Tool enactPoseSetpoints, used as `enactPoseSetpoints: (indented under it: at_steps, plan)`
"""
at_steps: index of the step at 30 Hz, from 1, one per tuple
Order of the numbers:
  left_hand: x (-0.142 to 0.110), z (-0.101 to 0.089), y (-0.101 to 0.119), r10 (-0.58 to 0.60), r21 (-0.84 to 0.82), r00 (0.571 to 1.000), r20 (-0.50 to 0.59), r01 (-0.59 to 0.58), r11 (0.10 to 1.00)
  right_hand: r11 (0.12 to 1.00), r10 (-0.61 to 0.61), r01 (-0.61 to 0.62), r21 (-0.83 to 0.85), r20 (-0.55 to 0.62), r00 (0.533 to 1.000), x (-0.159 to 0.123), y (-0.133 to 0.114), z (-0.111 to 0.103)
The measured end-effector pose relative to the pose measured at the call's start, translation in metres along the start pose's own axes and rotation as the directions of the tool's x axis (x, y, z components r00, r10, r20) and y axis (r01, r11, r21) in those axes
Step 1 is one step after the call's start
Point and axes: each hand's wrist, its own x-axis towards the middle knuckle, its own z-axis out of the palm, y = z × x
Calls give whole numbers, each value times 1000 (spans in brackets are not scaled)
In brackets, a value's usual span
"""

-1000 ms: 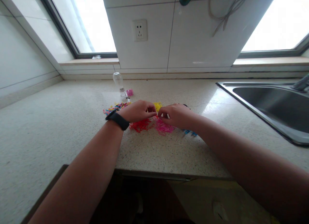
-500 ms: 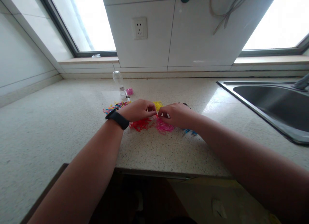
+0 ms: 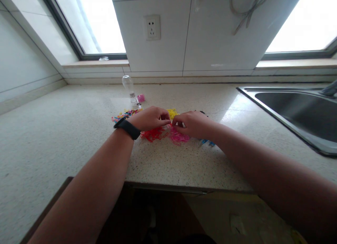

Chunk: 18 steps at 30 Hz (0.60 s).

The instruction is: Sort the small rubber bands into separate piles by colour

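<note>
Pink heap of small loose bands, taken here as the landmark, lies on the bench just below the right hand's fingertips; its strands point every way, so it has no single long axis. From the left: well to its left, a mixed-colour heap spreads behind the left wrist, which wears a black wristband; between that heap and the wall, a clear bottle sits to the far left of the pink heap, with a pink lump just beside it; a red heap comes next, immediately left of the pink heap, below the left hand; a yellow heap shows directly beyond the pink one, past the gap between the hands. The right hand reaches in from the right and is the nearer to the pink heap, partly covering its far side; in both hands the grip has thumb and fingers drawn in, the two sets of tips nearly meeting; I cannot tell whether either pinches a band, the tips being so small here. Right of the pink heap, blue bands show under the right wrist; farther right stands the sink.
</note>
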Motion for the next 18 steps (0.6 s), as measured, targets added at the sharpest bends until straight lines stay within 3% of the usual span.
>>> enactPoseSetpoints:
  at_steps: [18]
  plan:
    - [0, 0, -2, -2, 10, 1000, -4, 2, 1000, 1000, 11, -11, -12, 10, 1000, 0, -1, -1]
